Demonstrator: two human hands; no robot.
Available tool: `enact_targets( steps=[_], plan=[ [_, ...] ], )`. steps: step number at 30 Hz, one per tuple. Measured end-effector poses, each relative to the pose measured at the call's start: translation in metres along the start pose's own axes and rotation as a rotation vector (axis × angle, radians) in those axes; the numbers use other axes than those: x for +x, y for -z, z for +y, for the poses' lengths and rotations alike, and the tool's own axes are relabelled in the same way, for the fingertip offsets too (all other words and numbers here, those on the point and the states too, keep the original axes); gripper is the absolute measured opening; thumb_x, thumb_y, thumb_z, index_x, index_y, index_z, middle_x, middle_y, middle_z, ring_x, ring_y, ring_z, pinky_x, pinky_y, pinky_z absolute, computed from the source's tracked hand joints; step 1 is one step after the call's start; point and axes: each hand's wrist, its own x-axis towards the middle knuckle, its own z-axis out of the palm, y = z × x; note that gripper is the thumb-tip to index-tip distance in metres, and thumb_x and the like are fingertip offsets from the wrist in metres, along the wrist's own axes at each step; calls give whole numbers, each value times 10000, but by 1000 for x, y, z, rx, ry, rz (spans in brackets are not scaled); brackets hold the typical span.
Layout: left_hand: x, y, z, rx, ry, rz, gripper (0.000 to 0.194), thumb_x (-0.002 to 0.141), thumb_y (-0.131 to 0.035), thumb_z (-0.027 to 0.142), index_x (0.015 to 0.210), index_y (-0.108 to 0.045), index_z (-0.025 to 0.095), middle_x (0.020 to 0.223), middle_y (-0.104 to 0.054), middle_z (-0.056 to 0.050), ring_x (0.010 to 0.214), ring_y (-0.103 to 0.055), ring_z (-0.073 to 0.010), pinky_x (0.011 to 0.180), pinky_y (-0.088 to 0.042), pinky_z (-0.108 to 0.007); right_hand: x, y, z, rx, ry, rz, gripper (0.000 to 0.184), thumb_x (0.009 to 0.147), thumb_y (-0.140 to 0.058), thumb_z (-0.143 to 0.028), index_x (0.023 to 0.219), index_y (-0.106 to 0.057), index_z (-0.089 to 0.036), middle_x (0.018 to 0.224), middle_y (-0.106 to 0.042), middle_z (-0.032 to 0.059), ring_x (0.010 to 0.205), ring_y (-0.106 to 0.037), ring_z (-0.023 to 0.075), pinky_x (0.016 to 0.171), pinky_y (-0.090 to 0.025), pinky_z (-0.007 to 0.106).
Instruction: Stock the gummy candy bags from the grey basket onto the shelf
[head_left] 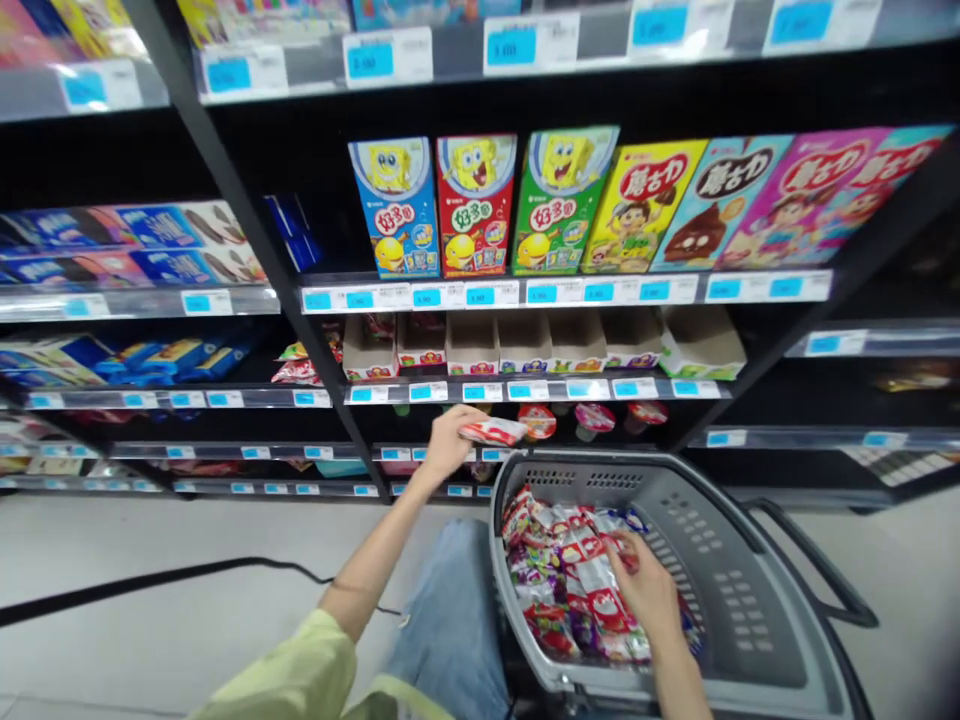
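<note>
A red-and-white packet point(493, 431) is pinched between the thumb and fingers of the left hand point(450, 440) and is held out in front of the lower shelves, near the far left corner of a grey basket point(750, 545). To the right of this grip and nearer the body, the right hand point(649, 590) is lowered into the basket, where heaped packets point(600, 575) in red, white and purple are touched by its fingertips; whether one is gripped there cannot be told. Just to the right of the held packet, lidded cups point(537, 421) are lined up on a shelf. Directly above the left grip, a row of cardboard trays point(523, 343) is set out, with small packs seen in the leftmost ones. Higher above, upright cartons point(474, 205) in blue, red, green, yellow and pink are displayed over price labels point(491, 295). To the left of the grip, blue packages point(176, 352) are stacked, and below it a jeans-clad leg point(450, 620) is seen beside the basket
</note>
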Motion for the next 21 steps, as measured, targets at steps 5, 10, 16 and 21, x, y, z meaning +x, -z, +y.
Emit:
enact_targets(
  steps=[5, 10, 16, 21],
  plan=[
    [25, 74, -11, 105, 130, 509, 391, 821, -470, 72, 1054, -746, 223, 1117, -704, -55, 1096, -654, -207, 1027, -511, -376, 2, -2, 7, 5, -3, -23, 426, 855, -482, -605, 987, -669, -247, 910, -761, 71, 767, -743, 289, 670, -568, 381],
    [48, 115, -24, 243, 192, 883, 354, 857, -499, 95, 1114, -728, 175, 1151, -683, -76, 1135, -638, -199, 1051, -489, -338, 0, -2, 4, -2, -32, -11, 475, 824, -478, -648, 941, -682, -235, 827, -753, 82, 746, -737, 303, 662, -560, 384],
    [71, 143, -43, 405, 267, 750, 435, 831, -403, 25, 1116, -716, 127, 1184, -663, -104, 1157, -608, -176, 1062, -449, -272, -6, 0, 4, 6, -51, 0, 468, 832, -486, -622, 948, -687, -216, 822, -752, 94, 715, -729, 294, 687, -564, 384],
    [92, 159, -56, 580, 431, 515, 456, 798, -420, 20, 1178, -661, 93, 1267, -620, -151, 1183, -594, -234, 1064, -432, -296, -9, 0, 8, -1, -50, 12, 467, 839, -490, -613, 960, -692, -209, 841, -758, 101, 760, -737, 305, 691, -553, 376]
  ],
)
